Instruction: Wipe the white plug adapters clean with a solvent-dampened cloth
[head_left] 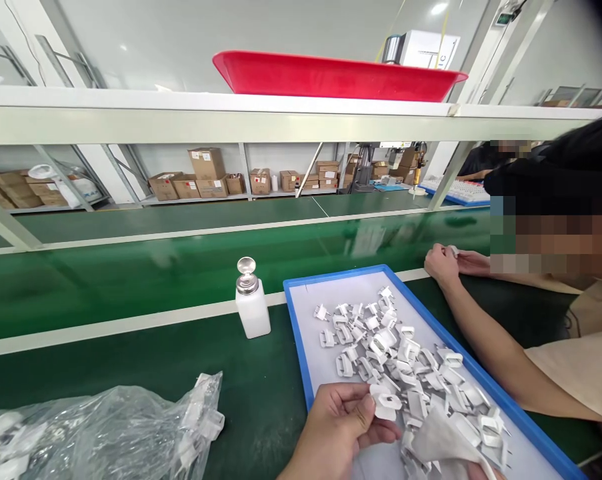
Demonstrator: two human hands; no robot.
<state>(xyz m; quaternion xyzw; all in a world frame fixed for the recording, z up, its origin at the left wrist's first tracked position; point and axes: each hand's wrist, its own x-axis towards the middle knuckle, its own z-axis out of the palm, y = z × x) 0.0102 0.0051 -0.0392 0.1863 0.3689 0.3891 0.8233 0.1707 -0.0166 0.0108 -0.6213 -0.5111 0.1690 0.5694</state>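
Note:
My left hand [335,427] is closed, pinching a white plastic plug part [385,402] between thumb and fingers above the near edge of the tray. At the bottom edge only a bit of my right hand [483,473] shows, gripping a white cloth [445,441] draped over the parts. The blue-rimmed tray [297,347] has a pale floor. Many white plug parts [381,343] with metal pins are heaped in it, in mixed orientations.
A white pump bottle [253,310] stands left of the tray. A clear plastic bag [131,433] of white parts lies at lower left. To the right, a co-worker's hands [443,263] hold a small white item. Overhead, a shelf [181,120] carries a red tray [341,77].

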